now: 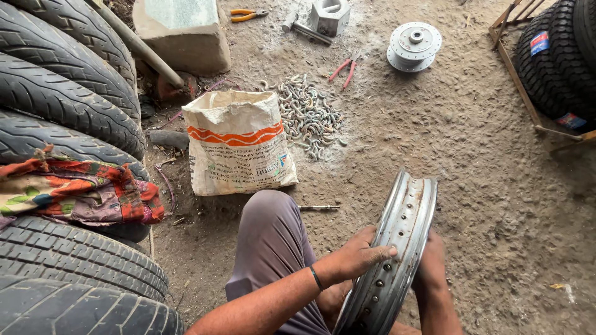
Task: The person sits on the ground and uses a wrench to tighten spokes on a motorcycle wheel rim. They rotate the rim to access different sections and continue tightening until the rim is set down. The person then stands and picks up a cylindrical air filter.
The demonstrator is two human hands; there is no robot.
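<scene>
Wheel rim point(397, 248), bare metal with spoke holes, upright on edge on dirt floor point(484, 161), just beside person's knee. Left hand point(359, 254) flat against rim's near side, fingers spread over edge. Right hand point(430, 263) behind rim, grip hidden, cannot tell. Beyond rim: woven sack point(237, 144), spoke nipple pile point(307, 115), hub point(413, 46), red pliers point(345, 67). Stacked tyres point(62, 93) far left of rim.

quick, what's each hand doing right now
left hand: fingers spread flat on the wheel rim, steadying it
right hand: behind the rim, grip cannot be told
</scene>
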